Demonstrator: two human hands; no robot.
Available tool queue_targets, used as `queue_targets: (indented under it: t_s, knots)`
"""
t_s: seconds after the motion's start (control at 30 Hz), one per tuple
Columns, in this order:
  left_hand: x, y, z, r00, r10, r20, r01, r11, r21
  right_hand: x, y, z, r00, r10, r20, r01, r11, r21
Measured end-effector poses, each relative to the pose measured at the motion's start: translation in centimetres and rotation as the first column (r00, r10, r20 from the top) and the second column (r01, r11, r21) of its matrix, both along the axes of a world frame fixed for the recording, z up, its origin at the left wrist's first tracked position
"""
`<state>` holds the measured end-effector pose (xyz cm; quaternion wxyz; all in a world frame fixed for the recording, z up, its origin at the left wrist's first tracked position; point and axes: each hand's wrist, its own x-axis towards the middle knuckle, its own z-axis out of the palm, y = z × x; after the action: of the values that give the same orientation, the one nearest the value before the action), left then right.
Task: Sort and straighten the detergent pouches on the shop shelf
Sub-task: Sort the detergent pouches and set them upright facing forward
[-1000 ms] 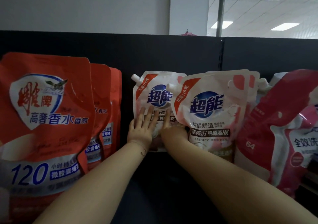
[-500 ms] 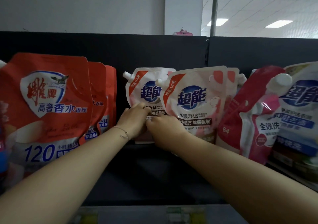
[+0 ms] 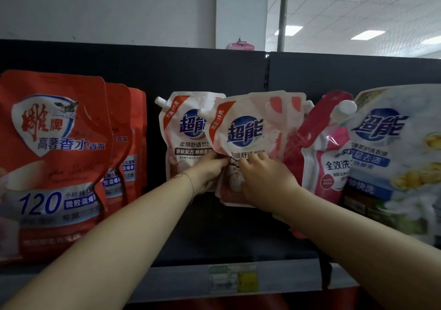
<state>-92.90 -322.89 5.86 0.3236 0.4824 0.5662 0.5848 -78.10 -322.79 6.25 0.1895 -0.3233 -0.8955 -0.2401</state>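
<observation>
Price tag (image 3: 232,278): nearest to me, on the shelf (image 3: 181,278) lip, below the grip.
Left hand (image 3: 210,169): fingers curled, pinching the front pouch (image 3: 243,131) at its left edge.
Right hand (image 3: 265,178): touching the left hand, fingers curled on the same pouch's face. The thumb is hidden, but I judge it a hold.
Front pouch: between my hands, tilted, spout up-left of the grip.
Handling: I judge it soft, liquid-heavy low down, with glossy film that may slip. I'd hold both side seams at the belly, never the spout.
Rear pouch (image 3: 183,123): just behind and left of the grip, upright, partly overlapped.
Pink pouch (image 3: 317,154): just right of the grip, leaning.
Red pouches (image 3: 55,154): well left of the grip.
Back panel (image 3: 202,71): behind everything.
</observation>
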Motion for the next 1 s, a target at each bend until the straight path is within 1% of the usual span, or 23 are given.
queue_targets:
  t_s: [0.03,0.1,0.23,0.43,0.57,0.63,0.7,0.77,0.83,0.93,1.0]
  knots:
    - [0.1,0.2,-0.3,0.999,0.041,0.004,-0.041,0.999,0.01,0.2,0.2,-0.2,0.999,-0.041,0.017,0.041,0.999,-0.017]
    - [0.2,0.7,-0.9,0.991,0.118,-0.058,-0.115,0.992,0.051,0.4,0.5,-0.5,0.996,-0.08,0.032,0.081,0.995,-0.051]
    - [0.7,0.1,-1.1,0.948,0.276,-0.159,-0.251,0.954,0.164,-0.1,0.3,-1.0,0.989,-0.116,0.087,0.119,0.992,-0.03]
    - [0.6,-0.5,-0.4,0.869,0.43,-0.244,-0.4,0.901,0.165,-1.3,-0.8,-1.3,0.989,-0.131,0.072,0.131,0.991,0.003]
    - [-0.5,-1.8,0.0,0.815,0.421,-0.397,-0.39,0.907,0.16,-2.2,-0.9,-1.9,0.987,-0.146,0.067,0.145,0.989,0.026]
    - [-1.8,-2.5,0.6,0.79,0.431,-0.435,-0.399,0.901,0.169,-2.7,-0.6,-2.1,0.99,-0.129,0.063,0.127,0.991,0.032]
    - [-3.2,-3.3,1.4,0.787,0.451,-0.421,-0.418,0.892,0.173,-3.2,-0.5,-2.3,0.995,-0.08,0.055,0.077,0.996,0.046]
    - [-4.5,-4.2,1.6,0.792,0.489,-0.365,-0.462,0.872,0.165,-3.9,-0.5,-2.4,0.998,-0.007,0.061,0.004,0.999,0.047]
    - [-5.7,-5.0,1.5,0.761,0.584,-0.282,-0.552,0.812,0.193,-4.9,-0.5,-2.6,0.994,0.054,0.096,-0.058,0.998,0.037]
    - [-6.7,-5.8,1.3,0.702,0.688,-0.181,-0.64,0.722,0.261,-6.6,-0.2,-2.8,0.988,0.059,0.142,-0.059,0.998,-0.004]
    - [-6.9,-5.8,1.0,0.662,0.725,-0.192,-0.666,0.686,0.293,-7.4,-0.2,-2.7,0.985,0.026,0.171,-0.025,1.0,-0.008]
